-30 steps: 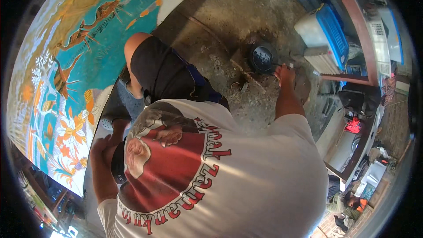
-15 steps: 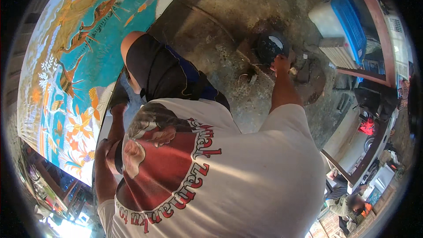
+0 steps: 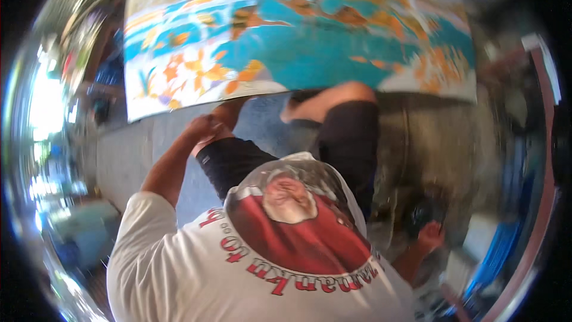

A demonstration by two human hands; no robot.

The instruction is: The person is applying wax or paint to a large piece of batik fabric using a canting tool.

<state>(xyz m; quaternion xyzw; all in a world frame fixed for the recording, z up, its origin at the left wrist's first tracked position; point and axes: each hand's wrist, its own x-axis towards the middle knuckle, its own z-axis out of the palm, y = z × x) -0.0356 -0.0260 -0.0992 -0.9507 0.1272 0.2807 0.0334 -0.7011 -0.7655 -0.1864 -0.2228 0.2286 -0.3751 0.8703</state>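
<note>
While our left hand grips the lower edge of the big painted canvas to steady it, our right hand rests beside 1 dark pot (blur hides whether it's clenched).

left hand rests by the painted panel; right hand touches a dark round pot.

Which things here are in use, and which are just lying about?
In use:
- painted canvas, its lower edge next to the left hand
- dark round pot, right hand at it

Lying about:
- blue crate at right, blurred
- pale blue box at left, blurred
</note>
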